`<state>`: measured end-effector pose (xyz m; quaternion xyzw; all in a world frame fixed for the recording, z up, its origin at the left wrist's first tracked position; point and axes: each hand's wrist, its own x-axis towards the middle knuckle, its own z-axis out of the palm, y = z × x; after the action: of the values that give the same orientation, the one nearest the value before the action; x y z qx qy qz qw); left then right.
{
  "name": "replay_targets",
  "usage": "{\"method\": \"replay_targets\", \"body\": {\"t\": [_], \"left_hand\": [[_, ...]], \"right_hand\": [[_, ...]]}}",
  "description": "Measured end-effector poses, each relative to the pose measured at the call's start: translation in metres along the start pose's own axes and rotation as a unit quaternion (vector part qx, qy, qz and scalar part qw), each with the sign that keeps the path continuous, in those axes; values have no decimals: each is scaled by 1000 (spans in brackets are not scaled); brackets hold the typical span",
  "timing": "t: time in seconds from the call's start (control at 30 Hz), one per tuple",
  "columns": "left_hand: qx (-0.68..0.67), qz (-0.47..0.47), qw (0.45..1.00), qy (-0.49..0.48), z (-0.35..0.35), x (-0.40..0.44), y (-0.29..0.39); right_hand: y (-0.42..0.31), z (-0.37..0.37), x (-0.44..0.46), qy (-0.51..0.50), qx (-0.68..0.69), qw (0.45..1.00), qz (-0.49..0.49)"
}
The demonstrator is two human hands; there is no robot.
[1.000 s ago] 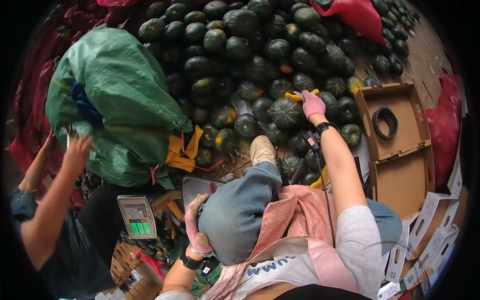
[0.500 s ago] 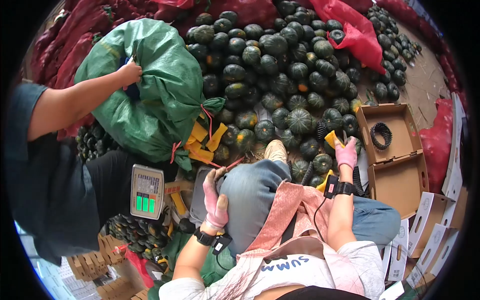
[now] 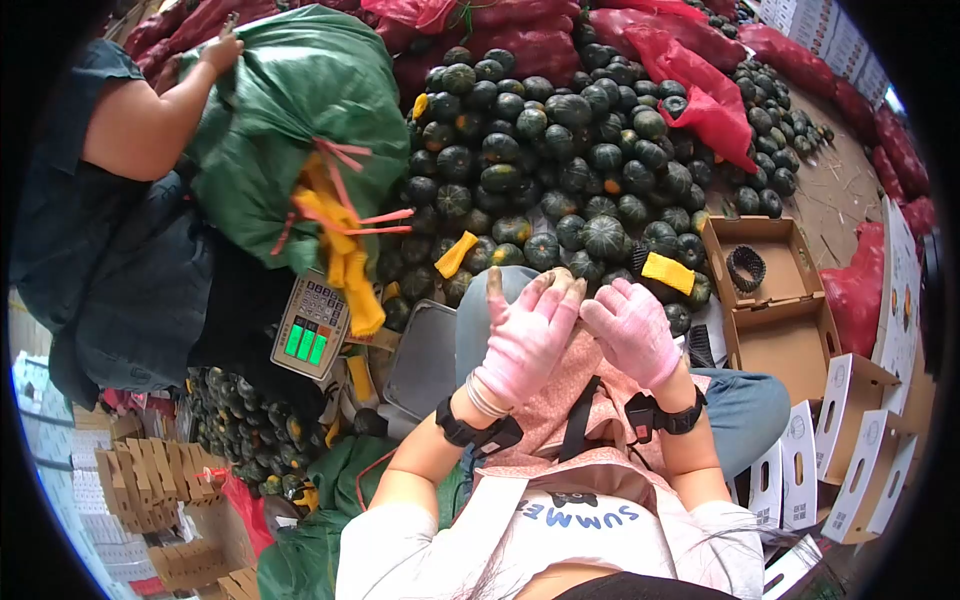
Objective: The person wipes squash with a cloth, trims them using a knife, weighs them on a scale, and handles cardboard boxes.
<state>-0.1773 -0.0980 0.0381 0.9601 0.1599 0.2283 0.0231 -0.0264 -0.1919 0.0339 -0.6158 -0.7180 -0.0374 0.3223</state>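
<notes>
- Left grip [image 3: 528, 345] is spread; right grip [image 3: 634, 328] is just beside, pinching I cannot tell;
- step seems joining of grips; reaching squashes [image 3: 604, 237] beyond calls for parting.

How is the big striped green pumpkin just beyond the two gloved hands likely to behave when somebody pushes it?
The pumpkin would probably roll, given its round shape, though its close neighbours may stop it soon. It likely feels firm, because its skin shows no visible dent.

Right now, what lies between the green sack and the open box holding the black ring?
The head view shows mostly dark pumpkins, with pieces of yellow netting on them.
</notes>
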Motion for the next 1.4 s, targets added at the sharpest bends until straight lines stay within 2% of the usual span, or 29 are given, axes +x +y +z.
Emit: {"method": "replay_targets", "body": {"t": [0.07, 0.13, 0.2, 0.23, 0.33, 0.5, 0.57, 0.63, 0.7, 0.77, 0.87, 0.93, 0.97, 1.0, 1.1, 1.17, 1.23, 1.27, 1.3, 1.33, 1.4], "left_hand": [[-22, 20, 999, -41, -5, 0, -4], [-53, 43, 995, -75, -12, -1, -5], [-95, 31, 994, -45, -15, -4, -6], [-114, 24, 993, -29, -17, -6, -7], [-186, -7, 982, -24, -23, -13, -11], [-319, -66, 944, 43, -13, -12, 8], [-292, -48, 953, 58, -3, -12, 18], [-255, -26, 963, 81, 7, -10, 32], [-222, -4, 974, 39, 14, -9, 37], [-206, -9, 978, 31, 16, -6, 39], [-133, -8, 991, -30, 18, -5, 34], [-87, 0, 993, -81, 13, -2, 28], [-73, -8, 995, -72, 12, -2, 24], [-59, -17, 996, -63, 11, -1, 20], [7, -60, 998, -30, 0, -4, 0], [42, -95, 995, 9, -6, -10, -19], [52, -144, 987, 50, -7, -20, -38], [56, -167, 982, 71, -5, -26, -47], [64, -178, 979, 70, -3, -31, -54], [73, -189, 977, 70, 0, -37, -60], [64, -204, 976, 49, 11, -47, -69]], "right_hand": [[-5, -6, -8, 1, -2, 1000, 6], [-7, -7, -13, 54, 87, 994, 24], [-9, -12, -19, 98, 146, 982, 67], [-6, -13, -27, 86, 148, 980, 105], [3, -17, -38, 108, 114, 987, 43], [-15, -11, -36, 199, 229, 948, 96], [-25, 2, -31, 262, 297, 912, 109], [-33, 13, -28, 270, 327, 902, 84], [-39, 17, -25, 292, 279, 910, 94], [-35, 20, -28, 287, 304, 901, 118], [-32, 25, -30, 282, 340, 884, 152], [-30, 26, -35, 265, 392, 850, 231], [-28, 27, -37, 254, 417, 830, 269], [-21, 29, -38, 291, 400, 832, 251], [2, 25, -53, 357, 436, 784, 260], [25, 23, -76, 401, 425, 752, 304], [50, 22, -100, 458, 411, 707, 349], [61, 21, -111, 488, 412, 667, 383], [70, 20, -122, 517, 412, 625, 415], [78, 20, -131, 535, 379, 608, 448], [90, 20, -142, 543, 361, 600, 464]]}}
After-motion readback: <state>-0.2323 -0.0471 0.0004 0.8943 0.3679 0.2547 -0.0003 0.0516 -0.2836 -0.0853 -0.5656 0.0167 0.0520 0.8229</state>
